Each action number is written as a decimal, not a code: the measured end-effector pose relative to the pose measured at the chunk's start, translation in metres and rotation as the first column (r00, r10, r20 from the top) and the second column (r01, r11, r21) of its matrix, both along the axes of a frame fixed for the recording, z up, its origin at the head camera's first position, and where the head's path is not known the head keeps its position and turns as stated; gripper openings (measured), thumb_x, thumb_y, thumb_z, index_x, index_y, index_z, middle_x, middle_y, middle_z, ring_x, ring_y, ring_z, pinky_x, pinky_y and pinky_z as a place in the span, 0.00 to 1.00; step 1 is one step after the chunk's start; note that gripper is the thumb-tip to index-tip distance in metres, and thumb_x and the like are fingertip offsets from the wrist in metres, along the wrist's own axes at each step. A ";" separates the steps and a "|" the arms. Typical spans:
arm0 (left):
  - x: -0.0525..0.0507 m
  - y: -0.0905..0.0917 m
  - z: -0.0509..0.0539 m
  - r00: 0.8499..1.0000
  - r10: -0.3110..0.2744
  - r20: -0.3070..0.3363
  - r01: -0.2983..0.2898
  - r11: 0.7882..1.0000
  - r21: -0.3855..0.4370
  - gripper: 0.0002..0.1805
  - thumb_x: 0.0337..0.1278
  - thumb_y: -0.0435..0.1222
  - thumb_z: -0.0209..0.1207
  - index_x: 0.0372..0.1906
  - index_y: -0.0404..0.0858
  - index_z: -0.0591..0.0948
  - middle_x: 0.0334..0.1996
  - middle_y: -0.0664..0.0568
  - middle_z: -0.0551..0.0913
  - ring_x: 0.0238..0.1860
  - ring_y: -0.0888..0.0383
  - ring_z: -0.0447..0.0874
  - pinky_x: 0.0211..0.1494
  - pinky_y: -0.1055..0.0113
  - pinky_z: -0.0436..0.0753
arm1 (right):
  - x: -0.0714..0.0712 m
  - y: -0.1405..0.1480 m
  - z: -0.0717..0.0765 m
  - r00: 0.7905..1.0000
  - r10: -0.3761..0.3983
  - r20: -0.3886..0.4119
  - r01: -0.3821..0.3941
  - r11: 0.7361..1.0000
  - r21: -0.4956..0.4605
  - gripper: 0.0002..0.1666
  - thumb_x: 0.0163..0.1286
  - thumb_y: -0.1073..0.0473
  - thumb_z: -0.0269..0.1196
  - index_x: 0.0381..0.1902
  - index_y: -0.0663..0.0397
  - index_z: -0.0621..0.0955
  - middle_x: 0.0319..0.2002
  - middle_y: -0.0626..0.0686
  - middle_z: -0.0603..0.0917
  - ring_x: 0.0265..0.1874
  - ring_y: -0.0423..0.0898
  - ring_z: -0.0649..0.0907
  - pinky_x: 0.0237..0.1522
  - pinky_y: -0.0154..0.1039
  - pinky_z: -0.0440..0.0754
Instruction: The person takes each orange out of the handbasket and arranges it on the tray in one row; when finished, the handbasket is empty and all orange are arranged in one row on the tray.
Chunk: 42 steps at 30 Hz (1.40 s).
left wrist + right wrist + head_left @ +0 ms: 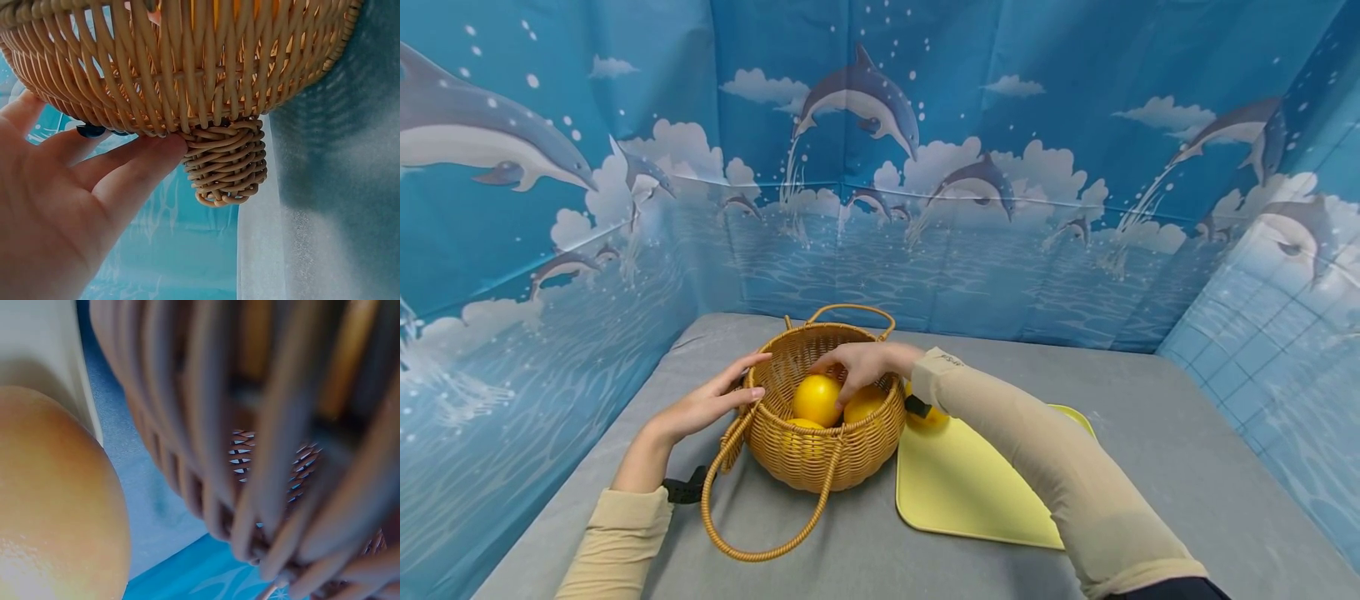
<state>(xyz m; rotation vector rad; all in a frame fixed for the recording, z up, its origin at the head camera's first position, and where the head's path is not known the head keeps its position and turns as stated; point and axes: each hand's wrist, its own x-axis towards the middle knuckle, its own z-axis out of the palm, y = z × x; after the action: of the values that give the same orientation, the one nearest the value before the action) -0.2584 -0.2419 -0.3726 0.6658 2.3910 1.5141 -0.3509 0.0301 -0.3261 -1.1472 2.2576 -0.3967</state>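
Observation:
A round wicker basket (820, 458) stands on the grey surface with several yellow-orange oranges inside. My right hand (868, 367) reaches over its right rim, thumb and fingers around one orange (816, 400). A second orange (865, 405) lies beneath that hand. My left hand (707, 404) touches the basket's left rim with fairly straight, spread fingers. In the left wrist view its fingertips lie against the weave, beside a short woven knob (225, 165). Outside the basket, an orange (56, 500) shows in the right wrist view; the right hand itself is out of that view.
A yellow tray (970, 508) lies to the right of the basket, partly hidden by my right forearm. One looped handle (767, 554) hangs toward me and another (853, 307) rises at the back. A blue dolphin curtain (865, 250) surrounds the grey surface.

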 end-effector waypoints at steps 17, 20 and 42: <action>0.001 0.000 0.001 1.000 0.007 0.004 -0.007 1.000 0.003 0.31 0.69 0.46 0.48 0.73 0.53 0.52 0.74 0.46 0.40 0.71 0.41 0.43 0.62 0.40 0.59 | 0.001 -0.003 -0.004 0.998 0.043 -0.054 -0.043 0.999 -0.005 0.41 0.57 0.53 0.70 0.67 0.50 0.67 0.61 0.51 0.67 0.56 0.47 0.69 0.54 0.40 0.69; 0.001 -0.001 0.001 1.000 0.008 0.006 -0.008 1.000 0.002 0.31 0.69 0.46 0.48 0.73 0.54 0.53 0.74 0.46 0.40 0.71 0.41 0.42 0.63 0.40 0.59 | 0.001 -0.004 -0.006 0.998 0.045 -0.043 -0.045 0.999 -0.012 0.43 0.56 0.54 0.71 0.67 0.51 0.66 0.61 0.49 0.69 0.56 0.44 0.70 0.55 0.38 0.69; 0.000 0.000 0.001 1.000 0.008 0.011 -0.008 1.000 0.001 0.33 0.69 0.47 0.48 0.74 0.51 0.52 0.74 0.47 0.39 0.71 0.41 0.43 0.62 0.40 0.59 | 0.005 -0.009 -0.016 0.990 0.073 -0.117 -0.078 0.996 -0.039 0.34 0.54 0.53 0.72 0.55 0.40 0.68 0.49 0.45 0.74 0.44 0.42 0.75 0.45 0.36 0.74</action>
<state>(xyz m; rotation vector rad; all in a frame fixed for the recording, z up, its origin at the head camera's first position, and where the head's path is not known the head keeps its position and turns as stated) -0.2583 -0.2414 -0.3721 0.6475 2.3881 1.5179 -0.3455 0.0212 -0.3419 -1.3042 2.3059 -0.3589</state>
